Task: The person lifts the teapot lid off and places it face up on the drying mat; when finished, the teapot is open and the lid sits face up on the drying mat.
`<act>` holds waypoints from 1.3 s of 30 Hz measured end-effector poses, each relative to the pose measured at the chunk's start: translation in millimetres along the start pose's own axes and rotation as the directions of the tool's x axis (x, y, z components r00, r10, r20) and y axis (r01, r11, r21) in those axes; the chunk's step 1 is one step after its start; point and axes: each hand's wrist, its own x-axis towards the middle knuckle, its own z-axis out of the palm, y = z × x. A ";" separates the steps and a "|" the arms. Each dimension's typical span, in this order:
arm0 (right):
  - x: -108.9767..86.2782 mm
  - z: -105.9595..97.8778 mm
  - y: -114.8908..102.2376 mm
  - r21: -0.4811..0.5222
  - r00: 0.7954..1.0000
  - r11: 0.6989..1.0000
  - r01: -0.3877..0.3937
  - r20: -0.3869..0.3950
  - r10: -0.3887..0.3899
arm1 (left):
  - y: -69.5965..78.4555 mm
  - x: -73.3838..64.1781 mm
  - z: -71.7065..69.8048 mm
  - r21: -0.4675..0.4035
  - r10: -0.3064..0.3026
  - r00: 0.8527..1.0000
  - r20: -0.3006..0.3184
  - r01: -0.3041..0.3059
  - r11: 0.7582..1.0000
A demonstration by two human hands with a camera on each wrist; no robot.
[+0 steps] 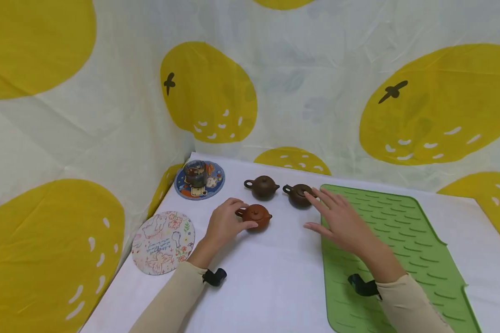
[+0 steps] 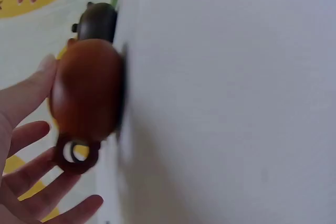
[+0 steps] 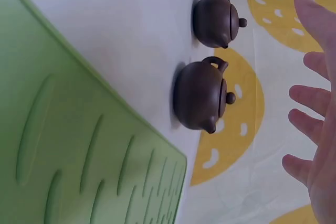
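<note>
A reddish-brown clay teapot stands on the white table, its handle toward my left hand. That hand is around its left side, with the thumb along the near side in the head view. In the left wrist view the thumb overlaps the lid side of the teapot, and the other fingers spread loosely by the handle. My right hand is raised with fingers apart and overlaps the spout of a dark brown teapot. The right wrist view shows a gap between its fingers and this teapot. Another dark brown teapot stands farther left.
A green ridged mat lies at the right, its left edge close to the nearer dark teapot. At the back left, a glass cup sits on a blue patterned coaster. A pale patterned round coaster lies left of my left hand.
</note>
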 end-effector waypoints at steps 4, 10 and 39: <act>4.1 2.8 -6.0 0.010 1.000 1.000 0.008 0.005 -0.008 | -5.4 -3.0 8.0 -0.098 -0.039 0.999 -0.035 0.036 0.995; 11.2 8.2 -12.5 0.022 1.000 0.999 0.030 0.006 -0.030 | -9.2 -3.1 14.1 -0.156 -0.039 0.996 -0.079 0.026 0.987; 61.4 62.3 -76.5 0.022 0.968 0.968 0.252 -0.024 -0.251 | 3.5 -0.4 8.1 -0.137 -0.153 0.988 0.016 0.153 0.979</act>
